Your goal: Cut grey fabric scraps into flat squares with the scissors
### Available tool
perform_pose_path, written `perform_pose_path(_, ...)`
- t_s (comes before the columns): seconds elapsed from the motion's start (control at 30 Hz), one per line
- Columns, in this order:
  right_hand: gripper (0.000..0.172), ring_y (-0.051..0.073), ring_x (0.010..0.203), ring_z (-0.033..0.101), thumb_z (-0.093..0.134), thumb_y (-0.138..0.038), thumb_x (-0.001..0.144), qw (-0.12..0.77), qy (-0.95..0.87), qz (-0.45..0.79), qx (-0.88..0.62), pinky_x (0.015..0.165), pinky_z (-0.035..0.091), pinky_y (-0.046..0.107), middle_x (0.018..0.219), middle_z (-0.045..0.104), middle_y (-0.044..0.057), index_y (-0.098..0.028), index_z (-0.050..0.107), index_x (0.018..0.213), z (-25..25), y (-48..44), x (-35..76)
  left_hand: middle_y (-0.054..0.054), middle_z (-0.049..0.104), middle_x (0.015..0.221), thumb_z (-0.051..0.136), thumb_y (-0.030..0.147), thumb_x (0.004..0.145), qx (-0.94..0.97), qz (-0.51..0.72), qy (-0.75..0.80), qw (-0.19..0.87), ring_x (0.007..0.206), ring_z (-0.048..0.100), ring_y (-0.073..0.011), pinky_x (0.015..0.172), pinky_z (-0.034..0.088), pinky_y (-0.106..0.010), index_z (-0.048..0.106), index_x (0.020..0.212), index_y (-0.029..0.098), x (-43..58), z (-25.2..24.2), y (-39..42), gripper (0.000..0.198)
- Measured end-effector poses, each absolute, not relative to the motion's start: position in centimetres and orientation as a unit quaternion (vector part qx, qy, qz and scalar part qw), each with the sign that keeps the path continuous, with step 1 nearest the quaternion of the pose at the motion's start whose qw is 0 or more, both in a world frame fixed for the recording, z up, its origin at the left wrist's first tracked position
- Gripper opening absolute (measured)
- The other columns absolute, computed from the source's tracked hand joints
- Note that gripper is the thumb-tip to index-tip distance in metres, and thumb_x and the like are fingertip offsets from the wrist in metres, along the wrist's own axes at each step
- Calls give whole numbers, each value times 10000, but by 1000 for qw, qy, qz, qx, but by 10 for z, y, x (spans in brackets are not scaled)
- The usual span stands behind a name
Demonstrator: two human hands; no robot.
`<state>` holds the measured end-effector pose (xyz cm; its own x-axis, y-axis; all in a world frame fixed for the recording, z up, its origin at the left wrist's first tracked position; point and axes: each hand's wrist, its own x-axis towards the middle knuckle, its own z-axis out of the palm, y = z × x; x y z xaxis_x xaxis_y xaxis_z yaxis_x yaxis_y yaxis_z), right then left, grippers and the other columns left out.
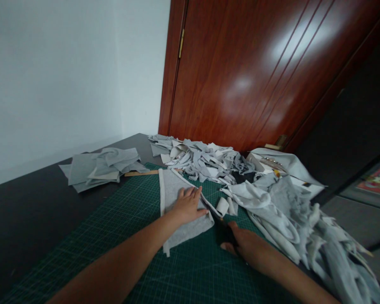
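A piece of light grey fabric [180,234] with rolled edges lies on a green cutting mat [126,257]. My left hand [189,204] is spread flat on it, fingers apart, pressing it down. My right hand [242,242] grips black-handled scissors [223,230], whose blades run along the fabric's right edge. Part of the blades is hidden by the cloth. Just right of the blades lie small curled fabric scraps [222,207].
A stack of grey fabric pieces [91,171] sits on the dark table at left, near a wooden ruler [142,173]. A scrap heap [202,158] lies before the brown door [234,76]. At right are a white box [261,164] and a large fabric pile [304,223].
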<state>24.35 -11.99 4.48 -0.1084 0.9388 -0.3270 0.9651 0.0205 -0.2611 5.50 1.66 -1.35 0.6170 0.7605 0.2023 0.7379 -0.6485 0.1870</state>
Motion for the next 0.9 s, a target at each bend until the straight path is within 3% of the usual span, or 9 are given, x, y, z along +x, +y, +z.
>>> perform_pose_path(0.07,445,219,693,659,511,-442,910,-9,701,-286,653,611,518,318,946,665,140,-115,468,1209,45,-118,251,-166,304,1548,451,584,898,897,132,419,46,1421,241,-321,1130,159,-530,188,1507,104,55,-12,16,820)
perform_pose_path(0.13,463,123,484,535,488,-549,899,-46,662,-381,644,446,459,249,753,597,21,-163,471,1155,45,-116,258,-165,302,1549,456,582,894,898,134,417,49,1419,238,-317,1132,155,-532,183,1507,97,55,-12,16,828)
perform_pose_path(0.23,517,75,438,446,519,-642,852,-91,620,-462,628,402,425,191,608,447,-73,-191,476,1101,48,-114,267,-168,306,1547,451,588,892,898,137,415,52,1413,244,-316,1130,156,-535,168,1509,93,55,-13,16,840)
perform_pose_path(0.7,488,42,441,434,567,-669,806,-177,546,-568,590,385,383,164,676,443,-79,-206,475,930,36,-115,282,-158,297,1552,436,590,899,899,139,414,48,1410,243,-348,1124,139,-540,121,1522,139,55,-15,16,831)
perform_pose_path(0.9,528,52,468,475,568,-684,800,-175,552,-572,581,412,383,165,684,479,-70,-199,504,1000,36,-116,287,-169,327,1535,435,608,890,896,146,416,50,1409,243,-346,1123,139,-530,123,1520,129,55,-18,18,850)
